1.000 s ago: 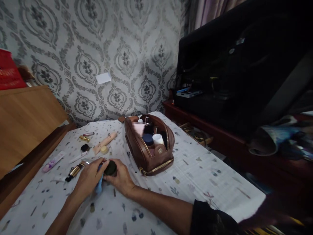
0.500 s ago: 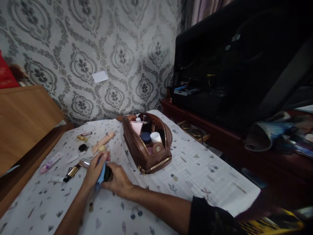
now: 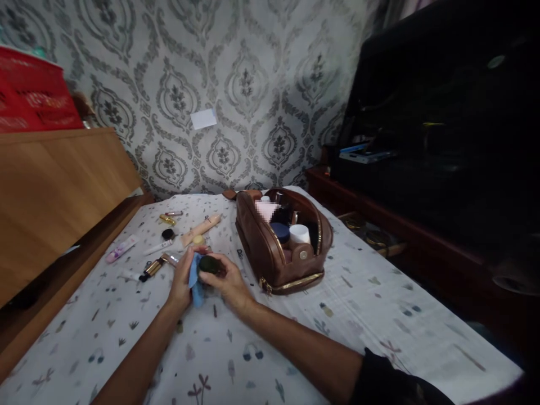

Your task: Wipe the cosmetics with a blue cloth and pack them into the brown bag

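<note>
My left hand is closed on a light blue cloth, which hangs down between my hands. In my right hand is a dark green round jar, its side against the cloth. Right of my hands stands an unzipped brown bag holding a white-lidded jar, a dark blue lid and other small containers. Behind my hands lie a peach tube and a small yellow-lidded item. A gold and black tube is to their left.
More cosmetics lie at the left: a purple-and-white tube, a black round lid and a gold tube. A wooden panel borders the left; a dark red desk edge and black screen stand at the right.
The view has shifted left, so the bag and hands appear farther right. The dark jar has come up and turned, showing more of its round face beside the cloth.
</note>
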Demonstrator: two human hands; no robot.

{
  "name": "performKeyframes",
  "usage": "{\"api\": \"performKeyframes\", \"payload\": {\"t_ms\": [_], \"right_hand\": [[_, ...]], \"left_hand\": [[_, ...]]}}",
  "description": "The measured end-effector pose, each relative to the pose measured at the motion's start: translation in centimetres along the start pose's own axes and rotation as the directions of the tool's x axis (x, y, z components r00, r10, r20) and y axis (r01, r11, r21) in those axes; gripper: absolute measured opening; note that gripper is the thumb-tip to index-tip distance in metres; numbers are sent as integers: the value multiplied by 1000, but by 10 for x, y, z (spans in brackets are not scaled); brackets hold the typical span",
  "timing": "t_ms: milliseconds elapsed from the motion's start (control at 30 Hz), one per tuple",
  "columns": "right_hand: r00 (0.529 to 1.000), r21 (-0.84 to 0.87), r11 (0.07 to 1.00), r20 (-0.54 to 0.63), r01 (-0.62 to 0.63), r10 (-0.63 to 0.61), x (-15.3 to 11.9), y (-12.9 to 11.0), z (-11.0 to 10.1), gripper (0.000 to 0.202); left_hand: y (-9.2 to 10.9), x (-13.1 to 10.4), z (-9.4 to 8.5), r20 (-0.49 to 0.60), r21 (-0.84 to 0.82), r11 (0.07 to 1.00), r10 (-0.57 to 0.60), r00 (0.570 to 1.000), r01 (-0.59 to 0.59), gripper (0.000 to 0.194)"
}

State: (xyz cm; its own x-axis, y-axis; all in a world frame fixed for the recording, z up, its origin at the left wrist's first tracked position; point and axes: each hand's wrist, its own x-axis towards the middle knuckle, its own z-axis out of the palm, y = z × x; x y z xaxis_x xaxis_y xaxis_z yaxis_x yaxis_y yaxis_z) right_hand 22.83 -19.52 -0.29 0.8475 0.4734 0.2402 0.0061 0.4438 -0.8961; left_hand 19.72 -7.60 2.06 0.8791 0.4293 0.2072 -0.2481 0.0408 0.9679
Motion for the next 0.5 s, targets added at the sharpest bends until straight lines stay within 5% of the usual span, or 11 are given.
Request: {"api": "performKeyframes", "payload": {"t_ms": [233, 500], "right_hand": [[989, -260, 954, 24, 147, -146, 0, -5, -5, 51], [954, -442, 853, 27, 279, -298, 2, 4, -10, 53]], "left_hand": [[-3, -1, 5, -6, -64, 996, -54, 999, 54, 50], [-16, -1, -13, 43, 80, 988, 128, 991, -131, 42]]}}
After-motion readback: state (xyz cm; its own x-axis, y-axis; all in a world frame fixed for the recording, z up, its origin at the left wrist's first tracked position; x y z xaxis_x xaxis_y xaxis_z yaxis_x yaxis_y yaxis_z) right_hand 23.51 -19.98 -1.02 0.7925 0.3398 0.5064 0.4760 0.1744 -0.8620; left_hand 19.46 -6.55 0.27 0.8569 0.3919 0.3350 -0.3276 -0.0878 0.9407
